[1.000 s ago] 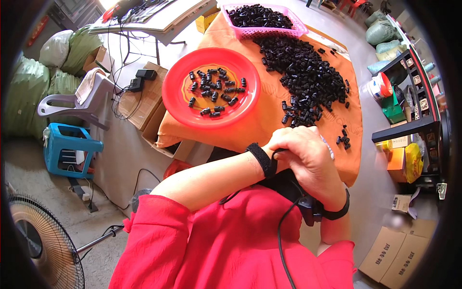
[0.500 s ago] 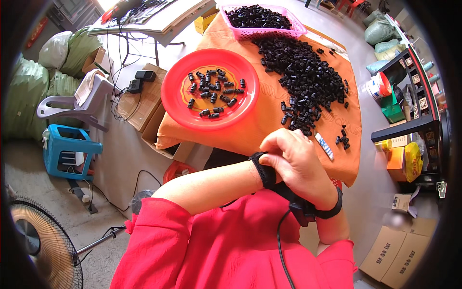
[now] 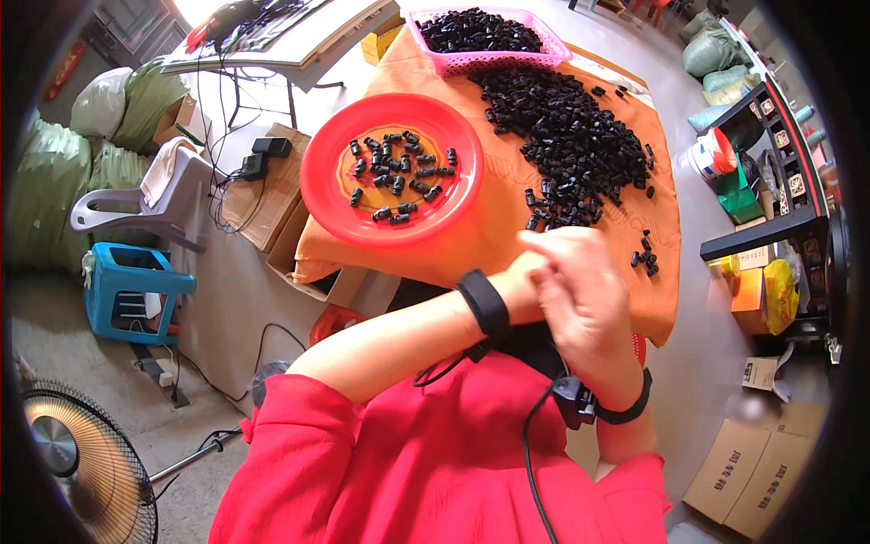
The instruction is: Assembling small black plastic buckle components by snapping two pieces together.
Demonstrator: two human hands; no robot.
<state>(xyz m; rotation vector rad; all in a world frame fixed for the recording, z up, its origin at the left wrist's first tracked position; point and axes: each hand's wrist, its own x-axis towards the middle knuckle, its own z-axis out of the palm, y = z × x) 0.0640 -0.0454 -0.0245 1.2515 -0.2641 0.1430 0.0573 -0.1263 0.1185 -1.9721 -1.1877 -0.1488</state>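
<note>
My left hand (image 3: 518, 283) reaches across from the left, a black wrist strap (image 3: 485, 304) around its wrist. Over it lies my right hand (image 3: 584, 308), bent inward and smeared by motion; it hides the left fingers. My right wrist wears a black strap (image 3: 627, 408) with a small dark device (image 3: 575, 401) and a cable. Just beyond the hands spreads a heap of small black tubular pieces (image 3: 580, 136) on an orange tablecloth (image 3: 435, 258). To the left, a red round tray (image 3: 326, 213) holds several such pieces. Whether either hand holds anything is hidden.
A pink basket (image 3: 458, 63) full of black pieces stands at the table's far edge. Several loose pieces (image 3: 646, 258) lie right of my hands. A blue stool (image 3: 136, 286), a fan (image 3: 82, 462) and cardboard boxes (image 3: 752, 476) stand around on the floor.
My right hand has come off the left wrist strap and moved slightly right, over the left hand. The blue-and-white strip beside the hands is no longer visible. The wrist device shows more.
</note>
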